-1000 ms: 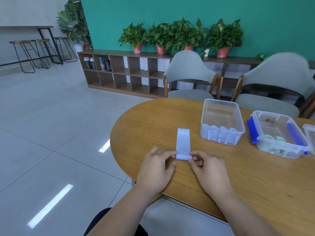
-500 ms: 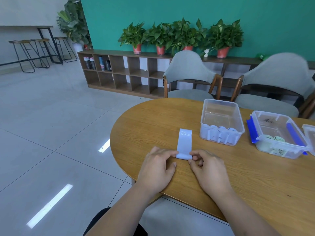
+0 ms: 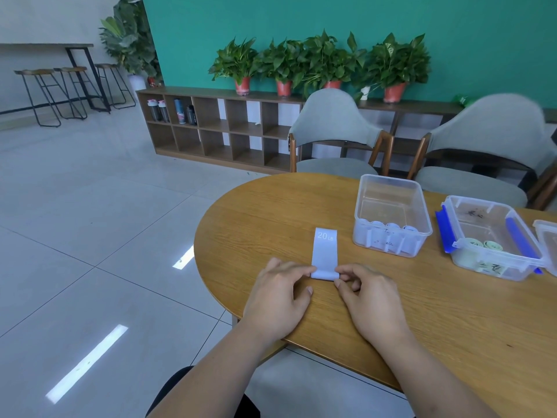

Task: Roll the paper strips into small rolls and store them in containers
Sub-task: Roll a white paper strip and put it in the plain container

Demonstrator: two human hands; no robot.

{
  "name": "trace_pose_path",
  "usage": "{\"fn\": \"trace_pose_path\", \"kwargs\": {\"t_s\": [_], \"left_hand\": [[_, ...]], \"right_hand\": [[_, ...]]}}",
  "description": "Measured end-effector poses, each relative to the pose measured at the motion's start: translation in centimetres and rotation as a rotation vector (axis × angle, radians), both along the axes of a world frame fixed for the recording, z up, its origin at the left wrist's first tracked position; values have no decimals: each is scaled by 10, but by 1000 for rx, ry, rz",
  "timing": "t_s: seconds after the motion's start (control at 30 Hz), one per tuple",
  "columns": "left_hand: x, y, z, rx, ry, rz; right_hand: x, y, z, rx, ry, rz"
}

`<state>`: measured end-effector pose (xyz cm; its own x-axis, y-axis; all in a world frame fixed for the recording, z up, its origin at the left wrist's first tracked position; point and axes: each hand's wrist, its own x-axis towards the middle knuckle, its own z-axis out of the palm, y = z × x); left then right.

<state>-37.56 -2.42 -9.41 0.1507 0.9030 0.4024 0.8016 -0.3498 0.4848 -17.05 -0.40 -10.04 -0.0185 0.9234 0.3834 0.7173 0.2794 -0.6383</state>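
fingers: left hand, right hand both pinching paper strip at rolled end
risk: probably rolls crooked or springs open
cause: uneven push, slack pinch

"20 LB" on paper strip; container handwriting illegible.
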Motion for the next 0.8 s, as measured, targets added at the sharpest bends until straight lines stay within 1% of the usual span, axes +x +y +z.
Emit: {"fn": "trace_pose_path", "kwargs": {"t_s": [0.2,0.4,0.5,0.63,0.8], "left_hand": [[0,-1,0,-4,-79,7],[-1,0,-1,2,-34,-3],[-1,0,-1,-7,-41,-7],[-1,0,-1,-9,-78,-3],[-1,0,-1,4,-66,-7]], "right_hand": [[1,-1,1,-22,39,7],[0,1,-1,-9,18,-4],[0,1,0,-10,8,-8],[1,-1,2,-7,51,-4],[0,-1,1,11,25,-12]]}}
